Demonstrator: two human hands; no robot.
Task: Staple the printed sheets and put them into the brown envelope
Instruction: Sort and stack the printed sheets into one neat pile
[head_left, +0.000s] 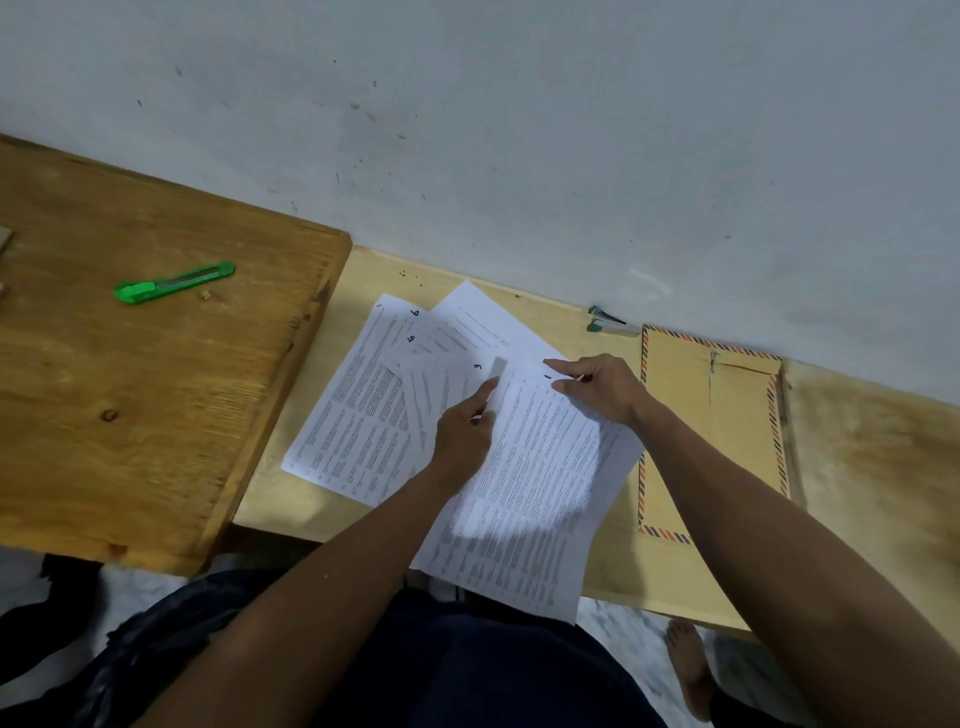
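Several printed sheets (358, 410) with handwritten numbers lie fanned out on the pale table (613, 566). My left hand (462, 436) pinches the edge of one sheet near the number 3. My right hand (597, 387) rests on the top corner of the sheet marked 1 (540, 457), fingers pressing and gripping it. That sheet overhangs the table's near edge. The brown envelope (722, 431) with a striped border lies flat to the right, partly under my right forearm. A small stapler (610, 320) sits against the wall, behind the papers and left of the envelope's top.
A darker wooden board (130, 395) lies to the left, carrying a green utility knife (174, 282). The grey wall (519, 130) runs along the table's far edge. A bare foot (688, 670) stands on the floor below right.
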